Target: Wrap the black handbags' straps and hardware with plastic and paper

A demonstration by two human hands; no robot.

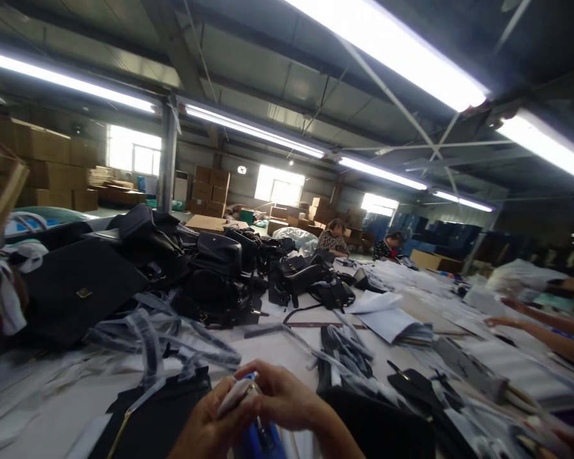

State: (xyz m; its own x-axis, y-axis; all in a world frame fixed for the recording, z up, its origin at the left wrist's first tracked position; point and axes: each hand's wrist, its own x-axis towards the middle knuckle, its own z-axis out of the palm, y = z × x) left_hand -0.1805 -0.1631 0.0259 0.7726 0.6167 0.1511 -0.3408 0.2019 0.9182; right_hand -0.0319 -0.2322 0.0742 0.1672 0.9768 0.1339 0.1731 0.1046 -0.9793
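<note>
Nearest to the camera are the person's two hands, the left hand point(209, 414) and the right hand point(284, 396), in front of the body above the bench point(268, 347). The fingers of both are closed around a small pale thing point(233, 398) with a bit of gold colour at its edge; what it is exactly, I cannot tell. It is located between the two hands. Just below them there is a blue thing point(263, 441), partly covered.

At the left of the hands lies a flat black piece point(148, 414) with a gold zipper point(119, 433). Behind it, straps in clear wrapping point(148, 338) are lying in loops. Further to the left is a big black bag point(57, 280) with a gold clasp; it is closed, so its inside is hidden. Next to it, a heap of black bags point(217, 255) goes along the bench, and their contents cannot be seen.

To the right are folded white sheets point(385, 315), and near the right edge the arms of a co-worker point(550, 325) reach over the bench. A clear plastic bag point(521, 277) stands beyond these arms. In the background, cardboard boxes point(48, 159) are stacked at the left, and two other people point(333, 241) are sitting at the far side.
</note>
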